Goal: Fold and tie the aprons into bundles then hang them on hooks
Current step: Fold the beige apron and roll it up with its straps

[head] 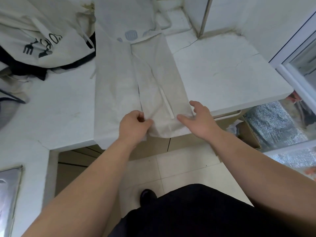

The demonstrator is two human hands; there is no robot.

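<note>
While the left hand (135, 124) pinches the long cream cloth apron (153, 79) and the right hand (199, 117) lies spread, folding probably needs both gripping its hem.

- Apron (153, 79) is presenting as cream cloth, matt, creased.
- Countertop (222, 74) is showing a smooth white finish, hairline-cracked.
- Floor tiles (181, 168) are appearing smooth, glossy.
- Foil sheet (273, 127) is glinting, crinkled.

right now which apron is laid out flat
The plain cream apron spread lengthwise on the counter, its near end pinched by the left hand; the printed apron at far left lies heaped.
</note>
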